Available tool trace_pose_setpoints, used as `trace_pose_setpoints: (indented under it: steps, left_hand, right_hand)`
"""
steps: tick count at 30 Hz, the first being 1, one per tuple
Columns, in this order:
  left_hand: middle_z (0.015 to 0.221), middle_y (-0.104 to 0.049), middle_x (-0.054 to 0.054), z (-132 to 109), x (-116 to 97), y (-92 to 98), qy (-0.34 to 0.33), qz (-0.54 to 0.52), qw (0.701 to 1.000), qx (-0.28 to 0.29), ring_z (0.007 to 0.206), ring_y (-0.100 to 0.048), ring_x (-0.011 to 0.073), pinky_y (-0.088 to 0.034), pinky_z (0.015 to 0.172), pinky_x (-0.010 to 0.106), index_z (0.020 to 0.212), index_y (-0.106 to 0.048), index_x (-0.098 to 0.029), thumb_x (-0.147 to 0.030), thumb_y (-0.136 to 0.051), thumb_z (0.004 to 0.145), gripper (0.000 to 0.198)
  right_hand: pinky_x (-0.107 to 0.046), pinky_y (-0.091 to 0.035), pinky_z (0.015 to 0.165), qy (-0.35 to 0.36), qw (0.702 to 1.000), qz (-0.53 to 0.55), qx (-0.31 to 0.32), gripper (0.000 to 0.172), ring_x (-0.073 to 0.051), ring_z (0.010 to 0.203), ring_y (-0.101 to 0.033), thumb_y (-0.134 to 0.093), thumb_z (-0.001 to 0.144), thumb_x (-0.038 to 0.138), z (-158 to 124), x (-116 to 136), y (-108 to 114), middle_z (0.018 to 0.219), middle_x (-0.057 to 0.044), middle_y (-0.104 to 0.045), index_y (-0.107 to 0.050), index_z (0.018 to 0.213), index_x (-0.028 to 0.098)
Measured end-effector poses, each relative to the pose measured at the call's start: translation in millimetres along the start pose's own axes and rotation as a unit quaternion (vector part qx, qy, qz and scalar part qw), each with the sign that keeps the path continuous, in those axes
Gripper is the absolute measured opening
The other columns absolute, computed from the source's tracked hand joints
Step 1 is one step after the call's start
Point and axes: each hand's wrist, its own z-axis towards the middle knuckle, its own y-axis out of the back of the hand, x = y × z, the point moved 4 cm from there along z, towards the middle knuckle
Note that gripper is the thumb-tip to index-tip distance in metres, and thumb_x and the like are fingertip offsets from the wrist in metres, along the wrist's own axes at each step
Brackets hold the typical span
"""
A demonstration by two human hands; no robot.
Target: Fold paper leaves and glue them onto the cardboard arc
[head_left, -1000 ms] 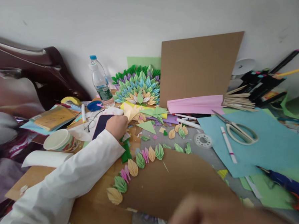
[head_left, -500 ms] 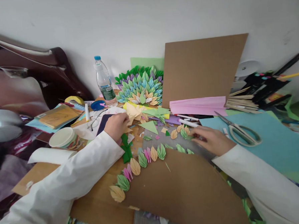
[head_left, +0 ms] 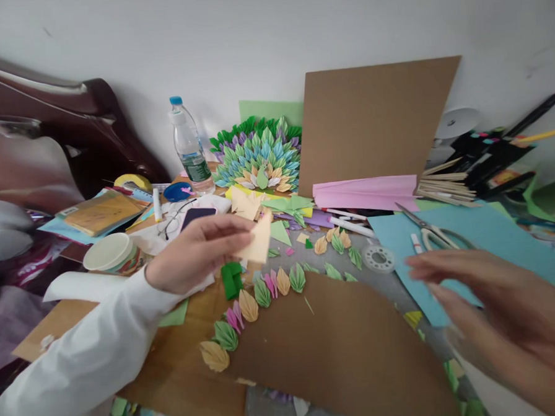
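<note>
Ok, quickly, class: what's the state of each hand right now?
Left hand: closed, holding a roughly rectangular pale-peach paper piece.
Right hand: open, nothing visible in its grip.

Cream paper [head_left: 260,241] is now lifted by the left hand [head_left: 200,248], the right hand [head_left: 502,320] being withdrawn from the leaves [head_left: 320,246].

Pleated paper leaves [head_left: 248,305] line the far left rim of a cardboard base [head_left: 340,341] at the front of a table [head_left: 169,362]. Behind, a paper peacock [head_left: 262,183] sits between a water bottle [head_left: 196,169] and an upright cardboard sheet [head_left: 375,125]. At right, scissors [head_left: 422,225] lie on craft paper [head_left: 507,239] — at left, eyeglasses [head_left: 162,228] rest between a tub [head_left: 127,258] and a phone [head_left: 198,214].
</note>
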Motion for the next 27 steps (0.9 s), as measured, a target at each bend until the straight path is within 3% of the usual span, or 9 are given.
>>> trace_pose_setpoints:
  steps: [2, 5, 8, 12, 16, 19, 24, 27]
  left_hand:
    - [0.073, -0.067, 0.0, -17, 0, -25.9, 0.027, -0.079, 0.993, 0.083, 0.059, -0.057, 0.0084, -0.045, 0.052, 0.017, 0.084, -0.073, -0.018, -0.022, -0.074, 0.073, 0.013]
    - [0.072, -0.065, 0.001, -34, 12, -61.4, 0.073, -0.094, 0.976, 0.179, 0.059, -0.053, 0.0072, -0.042, 0.052, 0.016, 0.084, -0.074, -0.015, -0.019, -0.071, 0.077, 0.009]
    - [0.069, -0.063, 0.0, -38, 31, -81.2, 0.089, -0.135, 0.968, 0.192, 0.058, -0.051, 0.0062, -0.04, 0.052, 0.015, 0.083, -0.074, -0.013, -0.02, -0.073, 0.076, 0.009]
    - [0.067, -0.063, 0.0, -36, 56, -91.2, 0.127, -0.18, 0.954, 0.206, 0.053, -0.052, 0.0064, -0.041, 0.049, 0.016, 0.085, -0.07, -0.012, -0.037, -0.076, 0.074, 0.027]
    - [0.057, -0.06, -0.002, -37, 72, -94.3, 0.172, -0.149, 0.942, 0.247, 0.044, -0.048, 0.0039, -0.037, 0.043, 0.014, 0.076, -0.063, -0.011, -0.046, -0.073, 0.076, 0.037]
    - [0.056, -0.06, -0.001, -39, 76, -93.3, 0.17, -0.148, 0.945, 0.237, 0.043, -0.047, 0.003, -0.036, 0.041, 0.013, 0.075, -0.061, -0.01, -0.046, -0.073, 0.076, 0.038]
    - [0.06, -0.062, 0.002, -46, 77, -93.4, 0.158, -0.157, 0.948, 0.227, 0.046, -0.05, 0.0044, -0.039, 0.044, 0.013, 0.074, -0.061, -0.009, -0.041, -0.074, 0.077, 0.034]
    - [0.063, -0.063, 0.004, -49, 77, -93.7, 0.144, -0.167, 0.949, 0.225, 0.05, -0.054, 0.0061, -0.041, 0.045, 0.014, 0.077, -0.062, -0.009, -0.036, -0.073, 0.078, 0.029]
  right_hand:
    - [-0.028, -0.055, 0.083, -0.029, 0.987, 0.147, 0.062, 0.031, -0.019, 0.091, -0.065, -0.052, 0.092, 0.021, -7, 16, -22, 0.1, -0.005, -0.065, -0.056, 0.12, 0.034]
    - [-0.027, -0.056, 0.07, -0.022, 0.934, 0.328, 0.14, 0.045, -0.016, 0.08, -0.064, -0.059, 0.09, 0.019, -15, 36, -61, 0.094, -0.002, -0.065, -0.049, 0.13, 0.037]
    - [-0.024, -0.052, 0.062, -0.014, 0.909, 0.395, 0.135, 0.027, -0.015, 0.074, -0.063, -0.067, 0.087, 0.02, -20, 39, -86, 0.09, -0.001, -0.063, -0.063, 0.11, 0.033]
    - [-0.02, -0.045, 0.05, -0.028, 0.921, 0.378, 0.093, 0.02, -0.01, 0.061, -0.058, -0.07, 0.082, 0.014, -31, 29, -97, 0.087, -0.001, -0.063, -0.067, 0.095, 0.029]
    - [-0.021, -0.049, 0.055, -0.042, 0.91, 0.396, 0.113, 0.027, -0.013, 0.068, -0.062, -0.07, 0.079, 0.01, -39, 26, -103, 0.089, -0.002, -0.062, -0.066, 0.098, 0.029]
    - [-0.021, -0.05, 0.055, -0.059, 0.904, 0.405, 0.123, 0.023, -0.014, 0.07, -0.062, -0.071, 0.079, 0.012, -40, 29, -106, 0.089, -0.002, -0.062, -0.065, 0.095, 0.027]
    - [-0.018, -0.035, 0.041, -0.125, 0.886, 0.436, 0.098, 0.017, -0.009, 0.055, -0.053, -0.067, 0.081, 0.012, -42, 33, -108, 0.086, -0.001, -0.062, -0.062, 0.087, 0.026]
    - [-0.019, -0.039, 0.046, -0.16, 0.867, 0.467, 0.07, 0.015, -0.011, 0.06, -0.054, -0.064, 0.083, 0.012, -46, 35, -110, 0.081, 0.0, -0.06, -0.057, 0.079, 0.024]
